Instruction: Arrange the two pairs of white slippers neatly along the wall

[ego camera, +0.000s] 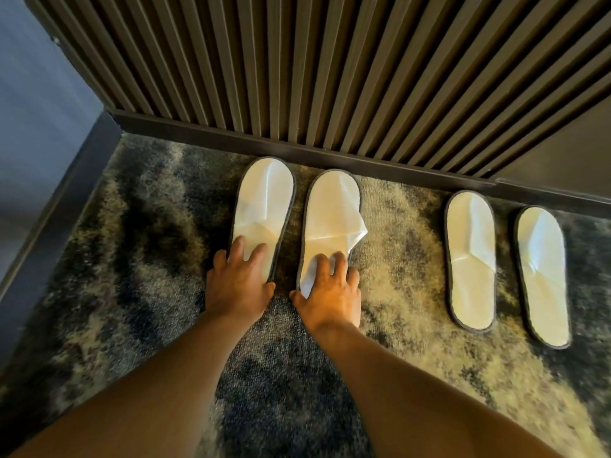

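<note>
Both hands on the heels of the left pair

Both hands were flat and spread, each one pressed on the heel end of a slipper. The left hand (238,281) lay with its fingers apart on the far-left slipper (263,206), and its thumb touched the dark edge of the sole. The right hand (330,291) covered the heel of the second slipper (330,216), its fingers resting on the white fabric and its thumb at the lower left rim. The upper of this slipper was creased and stood out a little over the right edge.

These two slippers lay side by side, close but not touching, with their toes near the dark baseboard (330,157) of the slatted wall (297,61). Well apart to the right, the third slipper (471,259) and the fourth slipper (542,276) lay side by side too, toes toward the same baseboard, nobody touching them. All four rested on the mottled carpet (132,259)
</note>
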